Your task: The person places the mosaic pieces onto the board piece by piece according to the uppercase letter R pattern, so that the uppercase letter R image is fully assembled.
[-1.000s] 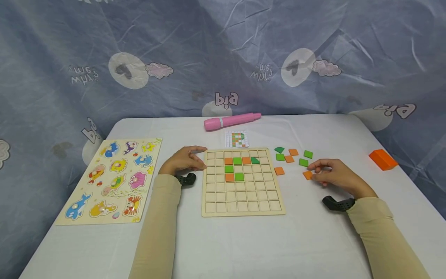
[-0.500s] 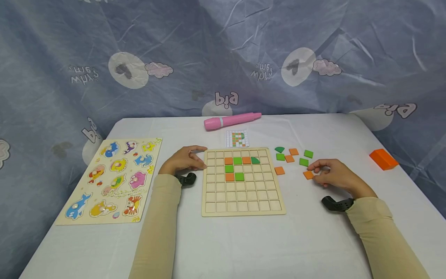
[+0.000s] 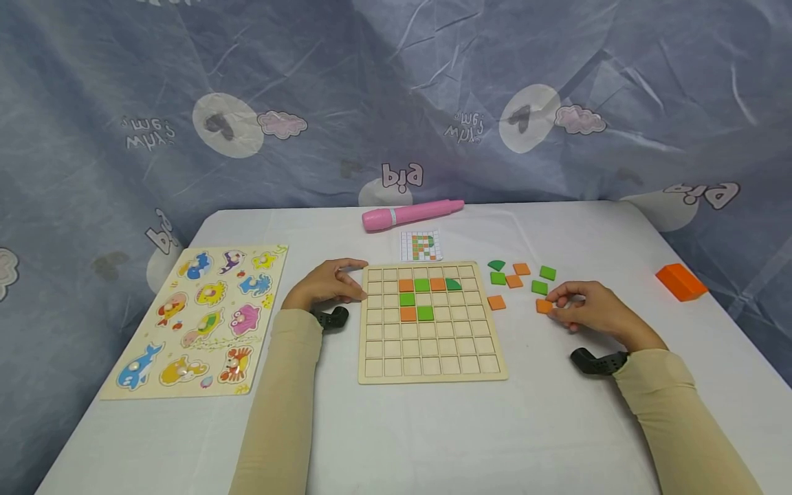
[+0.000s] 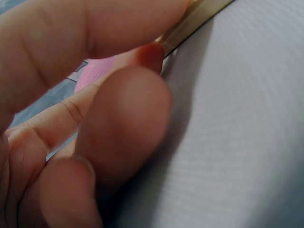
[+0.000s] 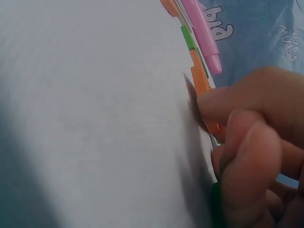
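Observation:
A wooden grid board (image 3: 396,368) lies mid-table, with several orange and green squares and a green quarter-circle set in its upper cells. My left hand (image 3: 324,283) rests at its left edge, index finger reaching the upper left corner and thumb lower on the edge. The left wrist view has the fingers (image 4: 128,109) beside the board's edge (image 4: 190,26). My right hand (image 3: 590,309) pinches an orange square tile (image 3: 544,306) by its right side. In the right wrist view, the thumb partly covers the orange tile (image 5: 201,80); its far side is hidden.
Loose green tiles (image 3: 540,287) and orange tiles (image 3: 496,302) lie right of the board. Behind it are a pattern card (image 3: 421,246) and a pink pen-shaped object (image 3: 413,214). An animal puzzle board (image 3: 198,320) lies left; an orange block (image 3: 680,282) lies far right.
The orange tile in my right hand has shifted slightly away from me and to the left, and its tilt differs. My left hand and the board have not moved.

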Demonstrator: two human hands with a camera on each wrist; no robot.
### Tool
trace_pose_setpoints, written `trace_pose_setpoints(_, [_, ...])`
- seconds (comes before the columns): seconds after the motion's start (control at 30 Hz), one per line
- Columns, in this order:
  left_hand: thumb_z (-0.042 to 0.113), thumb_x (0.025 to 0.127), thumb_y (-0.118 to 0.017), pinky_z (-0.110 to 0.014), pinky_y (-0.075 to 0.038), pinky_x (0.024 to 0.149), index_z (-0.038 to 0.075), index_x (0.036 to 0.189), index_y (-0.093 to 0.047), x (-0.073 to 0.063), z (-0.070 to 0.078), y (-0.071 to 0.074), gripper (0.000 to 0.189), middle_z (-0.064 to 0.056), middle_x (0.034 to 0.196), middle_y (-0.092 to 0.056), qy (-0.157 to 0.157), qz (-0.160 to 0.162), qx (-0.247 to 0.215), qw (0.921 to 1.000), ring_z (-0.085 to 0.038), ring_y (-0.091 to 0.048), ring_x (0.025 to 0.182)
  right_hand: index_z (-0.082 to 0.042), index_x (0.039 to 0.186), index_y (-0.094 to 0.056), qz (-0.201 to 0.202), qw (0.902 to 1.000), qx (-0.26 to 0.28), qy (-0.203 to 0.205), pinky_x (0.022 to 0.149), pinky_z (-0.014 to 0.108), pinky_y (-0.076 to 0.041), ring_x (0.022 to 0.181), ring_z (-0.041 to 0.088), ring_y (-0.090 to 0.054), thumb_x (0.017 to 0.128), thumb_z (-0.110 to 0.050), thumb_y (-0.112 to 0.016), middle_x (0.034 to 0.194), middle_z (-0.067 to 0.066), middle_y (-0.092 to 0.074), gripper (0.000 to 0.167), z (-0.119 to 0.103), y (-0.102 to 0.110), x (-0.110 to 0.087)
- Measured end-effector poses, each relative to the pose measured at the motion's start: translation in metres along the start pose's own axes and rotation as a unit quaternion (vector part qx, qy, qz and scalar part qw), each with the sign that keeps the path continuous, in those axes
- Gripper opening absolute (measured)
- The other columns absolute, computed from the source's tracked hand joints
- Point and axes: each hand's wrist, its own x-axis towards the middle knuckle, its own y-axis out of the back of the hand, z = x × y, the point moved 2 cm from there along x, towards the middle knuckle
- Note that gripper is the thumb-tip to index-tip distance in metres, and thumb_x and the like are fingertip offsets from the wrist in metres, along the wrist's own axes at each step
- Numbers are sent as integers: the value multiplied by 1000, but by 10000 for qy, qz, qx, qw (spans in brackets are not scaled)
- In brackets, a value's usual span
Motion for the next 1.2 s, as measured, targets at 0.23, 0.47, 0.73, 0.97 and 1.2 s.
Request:
trace_pose_setpoints(0.23, [-2, 88, -85, -24, -53, 66, 1, 158, -52, -1, 2, -1, 77, 4, 81, -76, -21, -42, -114, 9999, -8, -67, 70, 10, 123, -64, -51, 9996, -55, 257, 63, 28, -58, 69, 13, -63, 99, -5, -75, 106, 12, -63, 31, -4, 0, 0])
trace_pose_setpoints(0.47, [-2, 88, -85, -24, -52, 65, 1, 158, -53, -1, 2, -1, 77, 4, 80, -75, -35, -15, -68, 10000, -9, -66, 69, 11, 126, -61, 0, 9984, 191, 539, 60, 32, -57, 65, 17, -63, 98, 0, -71, 100, 13, -71, 32, -16, -6, 0])
trace_pose_setpoints(0.73, [-1, 88, -85, -25, -53, 67, 2, 158, -53, 0, 0, 0, 77, 3, 80, -75, -6, -10, -32, 10000, -10, -66, 69, 12, 127, -61, -190, 9939, 780, 758, 55, 30, -52, 60, 15, -59, 98, -1, -72, 96, 12, -76, 33, -31, -19, 5])
trace_pose_setpoints(0.97, [-1, 89, -85, -25, -54, 67, 1, 158, -52, -1, 0, 0, 77, 3, 81, -76, -1, -29, -41, 10000, -9, -67, 70, 10, 127, -63, -396, 9909, 1015, 791, 56, 28, -50, 59, 13, -57, 97, -4, -78, 96, 9, -78, 36, -45, -35, 15])
trace_pose_setpoints(1.2, [0, 87, -86, -24, -53, 66, 3, 158, -54, 0, 0, 0, 77, 2, 82, -76, 39, 22, -63, 10000, -10, -68, 70, 11, 127, -64, -660, 9870, 1146, 910, 59, 27, -53, 62, 11, -59, 97, -3, -79, 98, 14, -79, 36, -61, -49, 23])
